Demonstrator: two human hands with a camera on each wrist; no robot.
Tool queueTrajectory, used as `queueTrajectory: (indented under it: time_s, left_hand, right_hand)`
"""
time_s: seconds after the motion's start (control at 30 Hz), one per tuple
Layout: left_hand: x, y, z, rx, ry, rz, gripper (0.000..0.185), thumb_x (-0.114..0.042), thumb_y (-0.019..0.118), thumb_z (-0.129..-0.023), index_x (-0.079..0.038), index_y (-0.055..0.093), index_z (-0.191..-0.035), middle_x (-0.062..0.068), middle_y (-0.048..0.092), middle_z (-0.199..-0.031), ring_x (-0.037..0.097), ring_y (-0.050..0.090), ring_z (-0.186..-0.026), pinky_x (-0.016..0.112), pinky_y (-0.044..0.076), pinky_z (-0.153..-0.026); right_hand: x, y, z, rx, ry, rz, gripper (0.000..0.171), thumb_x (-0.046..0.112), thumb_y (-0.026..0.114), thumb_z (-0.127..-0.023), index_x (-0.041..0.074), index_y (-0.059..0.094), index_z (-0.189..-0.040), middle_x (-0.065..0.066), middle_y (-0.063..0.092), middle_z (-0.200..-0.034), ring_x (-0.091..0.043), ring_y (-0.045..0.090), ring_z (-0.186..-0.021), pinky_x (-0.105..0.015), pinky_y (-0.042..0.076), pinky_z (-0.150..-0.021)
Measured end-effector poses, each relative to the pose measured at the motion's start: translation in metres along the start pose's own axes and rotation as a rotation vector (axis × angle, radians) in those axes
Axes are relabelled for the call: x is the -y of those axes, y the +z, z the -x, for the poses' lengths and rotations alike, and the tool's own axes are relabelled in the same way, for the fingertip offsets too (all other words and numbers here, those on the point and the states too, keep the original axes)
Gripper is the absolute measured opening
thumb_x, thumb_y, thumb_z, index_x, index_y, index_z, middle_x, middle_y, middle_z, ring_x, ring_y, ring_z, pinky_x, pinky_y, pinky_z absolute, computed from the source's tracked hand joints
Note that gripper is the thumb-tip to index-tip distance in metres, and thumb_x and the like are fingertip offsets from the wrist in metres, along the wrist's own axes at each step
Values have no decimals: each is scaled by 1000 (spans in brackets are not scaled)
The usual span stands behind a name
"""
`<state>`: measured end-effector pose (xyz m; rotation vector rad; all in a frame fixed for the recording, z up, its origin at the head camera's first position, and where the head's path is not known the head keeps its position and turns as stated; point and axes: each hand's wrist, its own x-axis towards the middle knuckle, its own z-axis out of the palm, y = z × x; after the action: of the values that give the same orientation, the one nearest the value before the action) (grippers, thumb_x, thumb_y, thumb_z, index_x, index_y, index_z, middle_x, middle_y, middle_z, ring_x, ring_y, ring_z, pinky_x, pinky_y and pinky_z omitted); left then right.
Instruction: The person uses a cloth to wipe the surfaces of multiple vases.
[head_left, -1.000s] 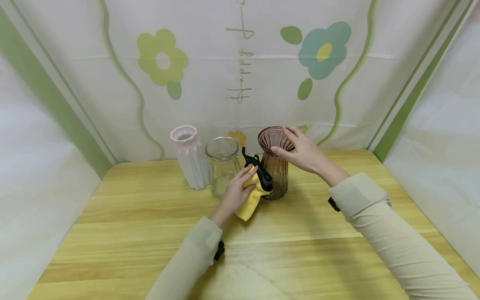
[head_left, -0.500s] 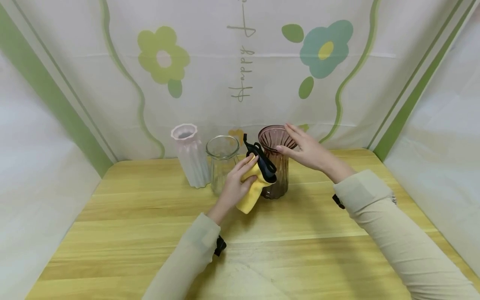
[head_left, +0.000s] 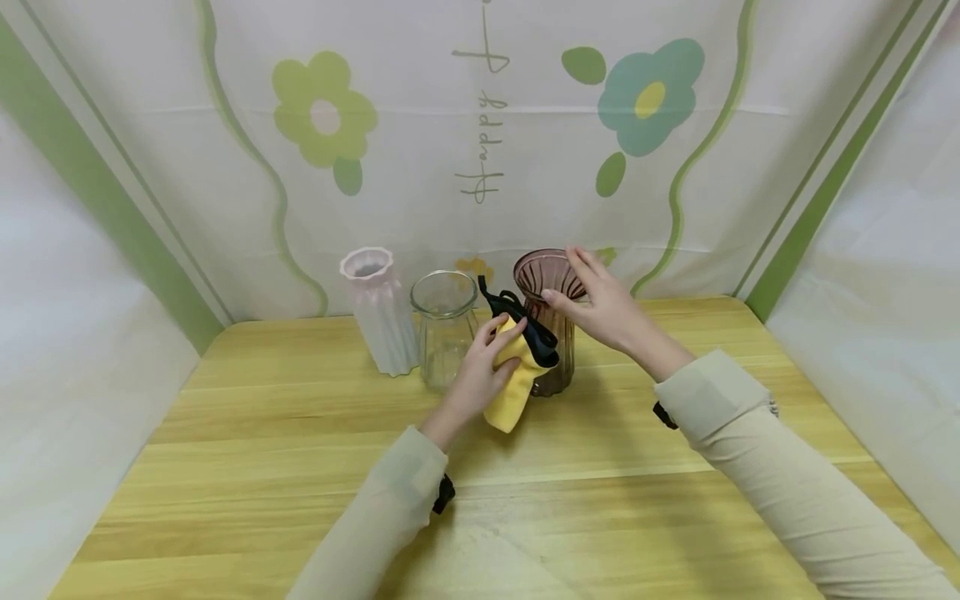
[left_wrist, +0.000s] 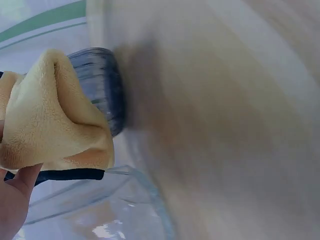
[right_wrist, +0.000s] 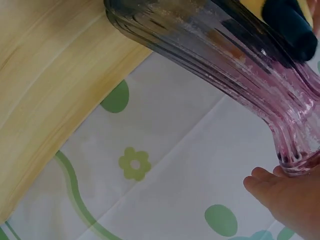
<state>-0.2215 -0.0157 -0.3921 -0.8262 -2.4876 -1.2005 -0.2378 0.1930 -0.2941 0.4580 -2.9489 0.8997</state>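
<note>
The left hand (head_left: 480,371) holds the cloth (head_left: 510,400), thumb on one side and fingers on the other, narrowed on the fabric; the cloth is yellow and furry with black parts, bunched, its lower end hanging free above the bench (head_left: 262,467); it is located at the near left side of the purple vase (right_wrist: 215,55), overlapping that vase from the head view; contact between cloth and glass cannot be confirmed. The right hand (head_left: 603,312) grips the rim of the purple vase, thumb at the near edge and fingers at the right edge, the span fairly wide; the purple vase stands upright on the bench, ribbed, flared at the mouth, darker toward the base. The clear vase (head_left: 442,350) stands to the left of the purple vase, its right side partly covered by the left hand; the pale vase (head_left: 386,329), pink at the top and white below with a scalloped rim, stands left of the clear vase and just beside it. Both sleeves (head_left: 375,517) are beige with turned-back cuffs; a black strap (head_left: 444,493) shows under the left cuff. The backdrop (head_left: 420,125) behind the bench is white, printed with flowers, leaves, wavy green lines and sideways lettering.
</note>
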Motion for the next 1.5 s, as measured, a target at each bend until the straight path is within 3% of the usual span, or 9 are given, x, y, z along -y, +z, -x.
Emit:
queueTrajectory:
  time_s: [0.13,0.3,0.47,0.6,0.77,0.97,1.2,1.37,1.5]
  left_hand:
    - [7,4,6,52,-48,-31,53,-1,62,-90,-12,49,-140,22,36,-148,39,52,-125,43,54,-94]
    - [13,8,9,80,-17,-71,54,0,61,-89,-12,49,-140,22,38,-148,38,48,-129,43,52,-97]
    - [13,7,8,37,3,-63,54,-1,62,-89,-12,50,-140,21,41,-146,37,47,-130,43,51,-98]
    - [12,4,7,-8,13,-31,54,-1,63,-88,-12,50,-139,20,43,-145,37,49,-129,41,53,-96]
    - [7,-3,4,-68,60,8,52,2,65,-86,-7,53,-136,22,45,-143,37,49,-129,42,54,-94]
    - [-4,-12,-3,-105,107,31,50,2,65,-86,-4,54,-134,23,46,-142,37,48,-129,42,53,-96]
    - [-7,-15,-7,-70,55,1,49,-2,66,-86,-6,55,-134,23,44,-143,38,50,-127,43,52,-98]
    - [3,-9,-2,-7,-34,-10,48,-5,66,-87,-9,56,-134,22,43,-144,40,51,-126,45,52,-98]
    - [12,-5,6,38,-59,-37,49,-5,66,-87,-11,55,-134,22,43,-144,40,52,-125,46,52,-98]
  right_hand:
    - [0,-1,3,-14,19,-14,87,67,39,-91,21,1,-155,-8,-1,-163,-40,6,-148,-69,19,-112]
    - [1,-8,4,-19,23,30,90,69,39,-90,16,5,-155,-13,4,-162,-43,10,-147,-68,19,-113]
    - [-2,-19,-3,-27,-36,108,93,71,42,-88,12,14,-154,-15,11,-161,-44,11,-147,-67,16,-115]
    - [-7,-23,-12,44,-76,141,90,69,40,-89,13,14,-154,-14,10,-162,-42,4,-148,-65,8,-117]
    - [-11,-22,-16,117,-91,117,87,67,38,-91,15,11,-155,-10,8,-163,-40,4,-149,-64,8,-118]
    - [-6,-17,-15,102,-76,78,90,69,40,-89,13,10,-155,-9,5,-163,-39,4,-149,-66,9,-117]
    - [5,-9,-13,75,-19,41,94,71,40,-88,12,6,-154,-8,1,-163,-39,3,-149,-66,12,-116]
    - [8,-5,-12,49,16,25,95,70,40,-88,12,5,-154,-9,1,-163,-39,4,-149,-65,13,-116]
    - [13,-3,-9,25,49,19,95,71,38,-89,11,5,-154,-11,1,-163,-40,5,-149,-64,14,-117]
